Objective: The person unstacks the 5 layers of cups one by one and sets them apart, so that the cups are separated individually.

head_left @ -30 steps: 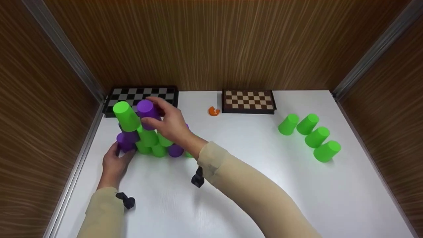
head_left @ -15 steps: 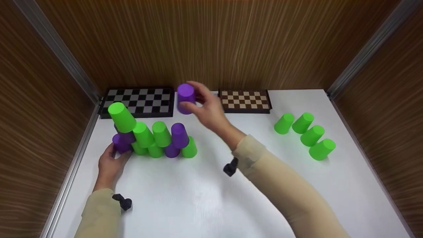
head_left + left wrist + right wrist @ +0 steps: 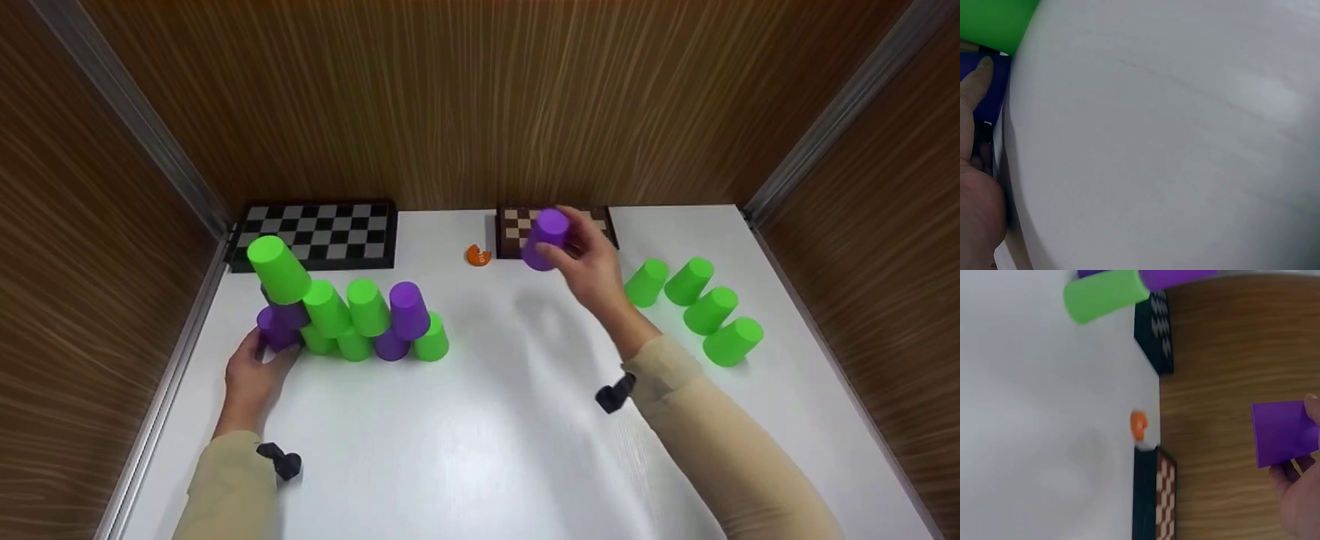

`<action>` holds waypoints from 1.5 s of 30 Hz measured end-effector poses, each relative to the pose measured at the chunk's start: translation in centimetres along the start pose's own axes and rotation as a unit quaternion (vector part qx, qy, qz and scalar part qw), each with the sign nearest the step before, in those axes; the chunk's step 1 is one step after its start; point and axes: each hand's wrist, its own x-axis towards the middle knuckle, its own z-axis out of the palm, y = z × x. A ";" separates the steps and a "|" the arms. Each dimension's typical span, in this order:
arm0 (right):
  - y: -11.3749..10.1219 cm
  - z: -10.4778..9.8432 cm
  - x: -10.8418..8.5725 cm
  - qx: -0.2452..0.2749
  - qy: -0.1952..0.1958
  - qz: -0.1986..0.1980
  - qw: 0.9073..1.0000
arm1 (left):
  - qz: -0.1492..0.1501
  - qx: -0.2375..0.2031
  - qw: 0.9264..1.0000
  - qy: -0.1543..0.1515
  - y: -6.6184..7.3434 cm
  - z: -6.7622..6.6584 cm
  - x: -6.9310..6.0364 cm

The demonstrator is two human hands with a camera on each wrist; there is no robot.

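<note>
In the head view my right hand point(image 3: 596, 274) grips a purple cup point(image 3: 546, 244), mouth down, in the air in front of the brown checkered board. The right wrist view shows thumb and fingers on this cup point(image 3: 1283, 433). At the left my left hand point(image 3: 251, 379) holds the purple cup point(image 3: 276, 332) at the left end of a stack's bottom row, thumb and fingers on its two sides. Several green and purple upturned cups form the two lower rows. One green cup point(image 3: 279, 268) stands alone on top at the left, partly hiding a purple cup point(image 3: 291, 313) under it.
Several green cups point(image 3: 712, 310) stand upturned at the right of the white table point(image 3: 465, 427). A black-and-grey checkered board point(image 3: 322, 229) and a brown checkered board point(image 3: 517, 232) lie along the back wall. Between them is a small orange piece point(image 3: 478, 256).
My right hand has carried the purple cup from above the stack to the right, in front of the brown board. My left hand has stayed on its cup.
</note>
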 end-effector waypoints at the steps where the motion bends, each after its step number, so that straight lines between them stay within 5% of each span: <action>1: 0.6 -0.6 -0.3 -0.004 0.005 0.006 1.000 | -0.001 0.002 1.000 0.000 0.0 0.0 0.0; 10: 5.5 -5.5 -2.3 -0.020 0.036 0.055 0.998 | -0.009 0.002 1.000 -0.001 0.2 0.0 0.0; 17: 6.2 -8.2 -4.3 -0.012 0.073 0.065 0.995 | -0.005 -0.002 1.000 -0.004 0.2 0.0 0.0; 24: 10.8 -10.8 -5.5 -0.004 0.107 0.091 0.990 | -0.003 -0.010 1.000 0.000 -0.1 0.0 0.2; 45: 14.4 -13.9 -9.4 -0.028 0.136 0.154 0.978 | 0.006 0.006 1.000 0.007 0.1 0.0 -0.1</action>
